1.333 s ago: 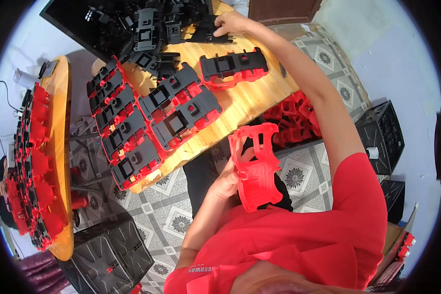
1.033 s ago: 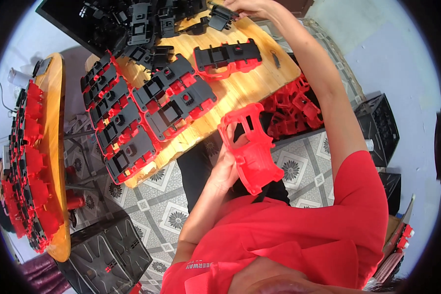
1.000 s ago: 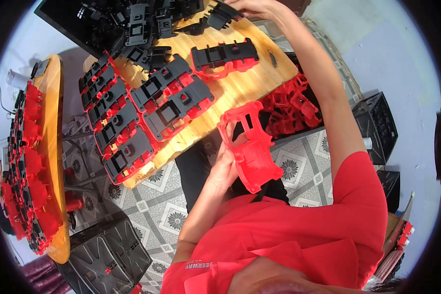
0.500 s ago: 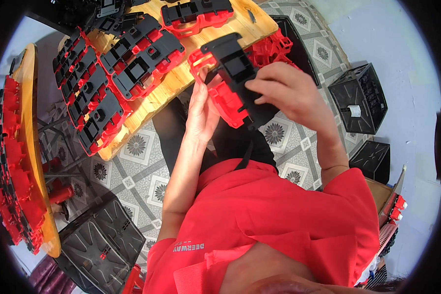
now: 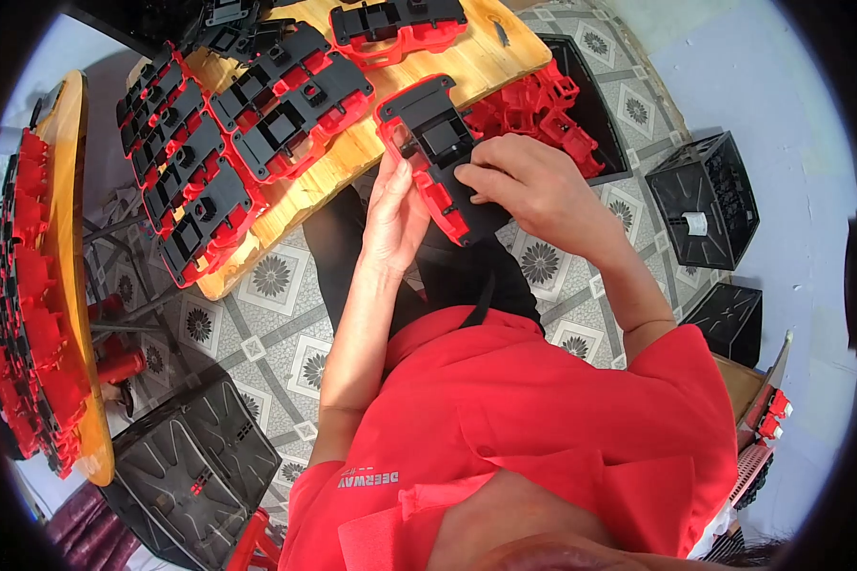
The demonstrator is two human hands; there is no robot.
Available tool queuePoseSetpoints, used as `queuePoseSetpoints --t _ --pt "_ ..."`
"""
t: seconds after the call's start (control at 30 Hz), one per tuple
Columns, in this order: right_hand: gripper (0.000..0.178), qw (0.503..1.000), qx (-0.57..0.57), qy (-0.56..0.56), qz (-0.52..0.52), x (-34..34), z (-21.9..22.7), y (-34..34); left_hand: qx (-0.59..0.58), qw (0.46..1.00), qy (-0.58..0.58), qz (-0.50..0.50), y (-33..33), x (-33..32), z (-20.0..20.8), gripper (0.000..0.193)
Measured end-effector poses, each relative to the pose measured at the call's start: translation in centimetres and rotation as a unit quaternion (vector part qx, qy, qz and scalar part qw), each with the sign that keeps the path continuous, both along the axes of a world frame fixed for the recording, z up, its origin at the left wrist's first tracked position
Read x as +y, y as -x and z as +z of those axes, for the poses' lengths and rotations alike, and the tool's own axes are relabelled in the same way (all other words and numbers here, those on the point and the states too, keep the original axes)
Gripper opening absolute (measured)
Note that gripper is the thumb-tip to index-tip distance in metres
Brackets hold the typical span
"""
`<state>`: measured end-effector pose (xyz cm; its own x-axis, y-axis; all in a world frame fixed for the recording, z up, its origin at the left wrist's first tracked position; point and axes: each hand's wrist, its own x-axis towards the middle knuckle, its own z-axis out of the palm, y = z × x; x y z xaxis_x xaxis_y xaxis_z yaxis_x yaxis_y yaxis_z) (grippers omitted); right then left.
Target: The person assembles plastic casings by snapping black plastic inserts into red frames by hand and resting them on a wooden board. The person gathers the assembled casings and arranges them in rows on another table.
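A black molded plastic plate [image 5: 417, 103] lies over a red plastic frame [image 5: 445, 211] in front of the table's near edge. My left hand [image 5: 393, 226] wraps the frame's left side from below, with the thumb up at the red edge. On the plate's right side, my right hand [image 5: 541, 190] is closed, thumb and fingers pinched at its edge. The undersides of both parts are hidden. Several similar black-and-red pieces [image 5: 278, 133] sit in rows on the wooden table [image 5: 300, 205], and another such piece [image 5: 397, 33] stands at its far edge.
A black crate [image 5: 611, 124] with loose red frames [image 5: 552, 119] stands right of the table. More black crates [image 5: 705, 200] are along the right wall. Another crate [image 5: 195, 466] is on the floor at lower left. A wooden bench [image 5: 71, 285] carries red and black parts.
The black plate and red frame, apart at one end before, now lie together. My hands have come slightly lower and closer together, and the view has shifted a little.
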<state>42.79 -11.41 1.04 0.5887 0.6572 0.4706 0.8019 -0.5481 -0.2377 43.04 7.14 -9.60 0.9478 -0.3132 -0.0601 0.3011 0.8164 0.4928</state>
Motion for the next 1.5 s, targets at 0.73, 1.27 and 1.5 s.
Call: queuePoseSetpoints --t 0.73,1.27,1.5 --pt "0.081 0.758 0.336 -0.541 -0.142 0.5 -7.3 3.5 0.032 0.954 -0.166 0.248 -0.5 -6.0 2.3 0.037" --pt "0.030 0.639 0.404 -0.650 -0.081 -12.1 -4.3 -24.9 -0.391 0.270 -0.826 0.302 -13.7 -5.6 7.6 0.082" --pt "0.037 0.583 0.555 -0.576 -0.144 -10.3 -4.3 -30.4 -0.402 0.208 -0.842 0.295 -16.6 -6.2 5.3 0.043"
